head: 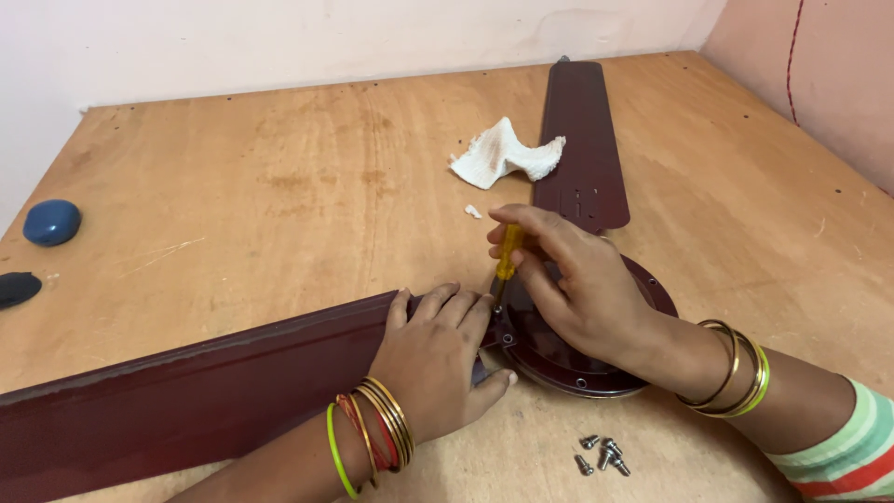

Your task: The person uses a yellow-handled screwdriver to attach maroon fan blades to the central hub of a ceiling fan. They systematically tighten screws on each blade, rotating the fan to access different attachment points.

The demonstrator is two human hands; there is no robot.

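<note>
Near the front edge of the wooden bench (279,186) lies a dark maroon ceiling fan, its round motor hub (568,359) under the person's hands. The right hand (582,284) has its fingers closed around a yellow-handled screwdriver (507,256), held nearly upright with the tip down at the bracket where a blade meets the hub. The left hand (438,359) lies flat with fingers spread and gripping nothing, pressing down the root of the near blade (186,401) that runs off toward the front left corner. A second blade (582,140) points away toward the back edge, with a crumpled white cloth (507,154) just beside it. A small cluster of loose screws (601,455) sits on the bench just in front of the hub, close to the front edge. The left fingertips rest right beside the screwdriver tip, so a slip out of the screw head could jab them or scratch the blade's finish. If the left hand eases off, the long blade could swing and twist the bracket. The loose screws could be brushed by a wrist and roll off the bench. A blue rounded object (51,222) and a black one (17,289) lie at the left edge, well apart.
</note>
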